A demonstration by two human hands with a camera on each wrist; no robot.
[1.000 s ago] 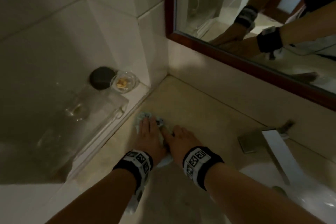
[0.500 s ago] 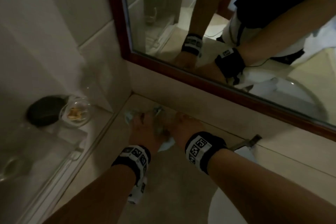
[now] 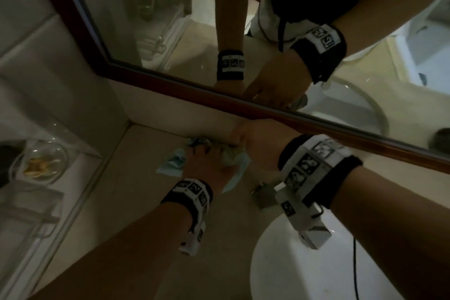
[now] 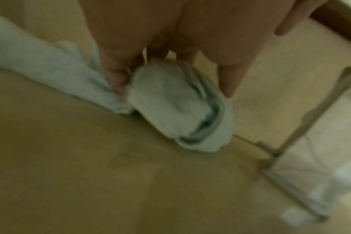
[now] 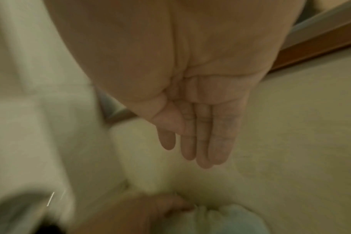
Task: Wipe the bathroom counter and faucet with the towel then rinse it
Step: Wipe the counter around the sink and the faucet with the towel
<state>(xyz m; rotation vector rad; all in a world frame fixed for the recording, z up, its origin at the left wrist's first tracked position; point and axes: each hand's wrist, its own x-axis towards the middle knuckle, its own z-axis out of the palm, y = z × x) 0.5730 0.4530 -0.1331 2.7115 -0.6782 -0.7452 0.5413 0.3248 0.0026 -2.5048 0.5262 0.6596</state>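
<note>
Dim light throughout; both wrist views are motion-blurred.

The towel [image 3: 179, 164], pale blue-white and bunched, lies on the beige counter [image 3: 136, 192] right at the foot of the backsplash below the mirror [image 3: 267, 105]. Taking the mirror's wooden lower frame as reference: the towel sits just under it, somewhat out from the corner where the counter meets the side wall.

Left hand [image 3: 207, 165]: on top of the towel, fingers curled into the cloth. The left wrist view shows a rolled fold of towel [image 4: 170, 102] gathered under the fingers [image 4: 114, 76], with a loose tail trailing off to one side along the counter [image 4: 90, 174]. It grips the towel and presses it down on the counter.

Right hand [image 3: 253, 139]: just beside the left hand, closer to the mirror frame, up against the backsplash. In the right wrist view its fingers [image 5: 202, 142] are straight and held together, palm flat, gripping nothing; the towel [image 5: 210, 220] and the left hand [image 5: 130, 216] appear at the bottom edge of that view. Whether the fingertips touch the towel or the backsplash, I cannot tell.

The faucet [image 3: 264, 193] is mostly hidden behind the right wrist band; only a metal piece of its base shows, below the mirror frame. The white basin [image 3: 292, 275] lies further out from the mirror, under the right forearm.

On a lower ledge off the counter's left edge, well away from the mirror, stands a small glass dish [image 3: 40, 165] with yellowish contents.

The mirror reflects both banded wrists.
</note>
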